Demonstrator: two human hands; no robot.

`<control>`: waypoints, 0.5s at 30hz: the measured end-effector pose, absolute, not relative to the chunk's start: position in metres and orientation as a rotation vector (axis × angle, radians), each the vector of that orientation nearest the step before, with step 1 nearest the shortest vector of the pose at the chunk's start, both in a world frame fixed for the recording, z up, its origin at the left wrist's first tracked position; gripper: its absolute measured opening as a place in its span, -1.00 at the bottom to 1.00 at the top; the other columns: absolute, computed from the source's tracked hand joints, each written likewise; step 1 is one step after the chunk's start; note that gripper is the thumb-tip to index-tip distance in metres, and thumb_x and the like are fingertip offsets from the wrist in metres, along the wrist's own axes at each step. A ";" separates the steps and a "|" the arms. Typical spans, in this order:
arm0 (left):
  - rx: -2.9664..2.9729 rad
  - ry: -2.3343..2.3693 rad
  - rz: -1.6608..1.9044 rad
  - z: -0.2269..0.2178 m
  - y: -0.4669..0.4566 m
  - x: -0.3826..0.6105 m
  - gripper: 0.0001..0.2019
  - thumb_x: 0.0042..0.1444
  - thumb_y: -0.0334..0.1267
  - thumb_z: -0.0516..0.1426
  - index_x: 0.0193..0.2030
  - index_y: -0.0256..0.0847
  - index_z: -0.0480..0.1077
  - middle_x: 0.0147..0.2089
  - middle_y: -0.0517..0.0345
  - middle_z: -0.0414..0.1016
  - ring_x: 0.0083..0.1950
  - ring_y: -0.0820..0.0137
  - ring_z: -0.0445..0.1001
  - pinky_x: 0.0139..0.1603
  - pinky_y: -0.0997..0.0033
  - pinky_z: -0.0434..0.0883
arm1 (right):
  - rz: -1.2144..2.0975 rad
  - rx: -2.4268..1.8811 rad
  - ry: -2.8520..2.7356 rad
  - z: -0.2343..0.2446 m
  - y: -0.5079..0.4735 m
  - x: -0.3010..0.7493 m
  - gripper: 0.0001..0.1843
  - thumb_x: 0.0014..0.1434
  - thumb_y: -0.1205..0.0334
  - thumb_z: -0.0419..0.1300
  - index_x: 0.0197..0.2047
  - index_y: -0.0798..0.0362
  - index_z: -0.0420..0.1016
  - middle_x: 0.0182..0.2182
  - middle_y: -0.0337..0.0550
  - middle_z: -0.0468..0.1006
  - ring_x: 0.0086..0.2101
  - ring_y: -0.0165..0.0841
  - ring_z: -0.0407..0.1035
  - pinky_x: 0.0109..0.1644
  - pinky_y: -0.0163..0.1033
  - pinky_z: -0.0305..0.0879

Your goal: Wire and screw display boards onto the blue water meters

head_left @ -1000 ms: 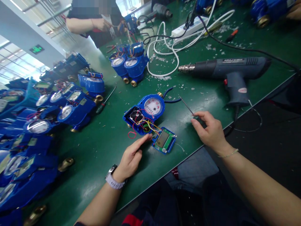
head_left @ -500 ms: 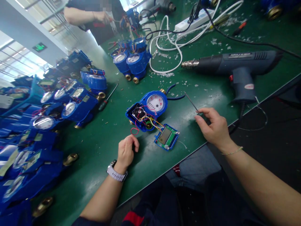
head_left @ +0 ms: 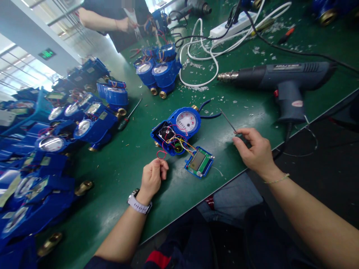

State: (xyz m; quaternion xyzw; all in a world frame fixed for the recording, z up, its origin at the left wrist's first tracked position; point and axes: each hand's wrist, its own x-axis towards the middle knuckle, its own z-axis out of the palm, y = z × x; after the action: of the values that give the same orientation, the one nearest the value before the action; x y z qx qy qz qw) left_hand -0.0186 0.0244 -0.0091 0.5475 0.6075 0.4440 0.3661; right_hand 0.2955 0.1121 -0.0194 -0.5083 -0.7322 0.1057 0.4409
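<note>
The blue water meter (head_left: 187, 121) lies on the green table with its side box uncovered. Coloured wires run from that box to a green circuit board with a display (head_left: 198, 161), set in a blue frame. Just below a red wire loop (head_left: 161, 154), my left hand (head_left: 153, 175) rests with curled fingers. Whether it pinches the wire is hidden. To the right of the board, my right hand (head_left: 252, 149) grips a screwdriver (head_left: 228, 121). Its thin shaft points up and left, and its handle is mostly inside the hand.
A heat gun (head_left: 291, 76) lies at right, near a white power strip (head_left: 232, 26) and cords. Many blue meters (head_left: 95, 123) crowd the left. Another screwdriver (head_left: 129, 116) lies there. Two meters (head_left: 162, 76) stand farther back. A co-worker (head_left: 112, 22) works across the table.
My left hand has moved slightly up and right, closer to the red wire loop. My right hand and the screwdriver have stayed nearly still.
</note>
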 end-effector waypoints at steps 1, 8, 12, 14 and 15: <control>1.400 1.552 1.140 -0.009 0.024 -0.019 -0.43 0.30 0.21 -0.09 -0.44 -0.23 0.40 -0.73 0.27 0.30 -0.68 0.51 0.24 -0.60 0.50 0.24 | 0.262 -1.264 -1.819 -0.020 0.112 0.295 -0.84 0.23 0.17 0.19 -0.14 0.03 0.47 -0.40 -0.17 0.53 -0.45 -0.32 0.43 -0.38 -0.25 0.34; 1.330 1.484 1.131 -0.010 0.025 -0.017 -0.51 0.31 0.18 -0.07 -0.27 -0.24 0.36 -0.64 0.29 0.37 -0.69 0.57 0.20 -0.67 0.60 0.19 | 0.268 -1.282 -1.822 -0.020 0.113 0.295 -0.81 0.23 0.15 0.19 -0.14 0.05 0.48 -0.41 -0.16 0.52 -0.48 -0.32 0.41 -0.41 -0.25 0.32; 1.322 1.454 1.139 -0.010 0.025 -0.016 -0.59 0.33 0.11 -0.05 -0.19 -0.22 0.33 -0.60 0.31 0.40 -0.69 0.59 0.19 -0.67 0.62 0.18 | 0.275 -1.279 -1.819 -0.021 0.112 0.295 -0.82 0.23 0.14 0.18 -0.14 0.04 0.47 -0.41 -0.17 0.52 -0.49 -0.33 0.39 -0.41 -0.24 0.32; 1.317 1.438 1.147 -0.011 0.025 -0.017 -0.65 0.35 0.05 -0.05 -0.15 -0.21 0.32 -0.57 0.31 0.41 -0.68 0.59 0.20 -0.67 0.63 0.19 | 0.285 -1.284 -1.813 -0.020 0.112 0.295 -0.82 0.23 0.15 0.18 -0.15 0.03 0.47 -0.42 -0.17 0.51 -0.48 -0.33 0.39 -0.42 -0.25 0.32; 1.317 1.427 1.155 -0.012 0.025 -0.017 -0.68 0.36 0.01 -0.05 -0.13 -0.21 0.32 -0.55 0.30 0.42 -0.68 0.59 0.20 -0.67 0.63 0.18 | 0.289 -1.286 -1.812 -0.020 0.112 0.295 -0.82 0.22 0.15 0.18 -0.15 0.03 0.47 -0.43 -0.18 0.51 -0.49 -0.33 0.39 -0.42 -0.25 0.32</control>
State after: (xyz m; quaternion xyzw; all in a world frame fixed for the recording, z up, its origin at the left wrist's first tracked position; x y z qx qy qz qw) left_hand -0.0171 0.0250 -0.0121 0.5269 0.5712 0.4624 0.4270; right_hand 0.2950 0.1120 -0.0201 -0.5168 -0.7279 0.1162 0.4354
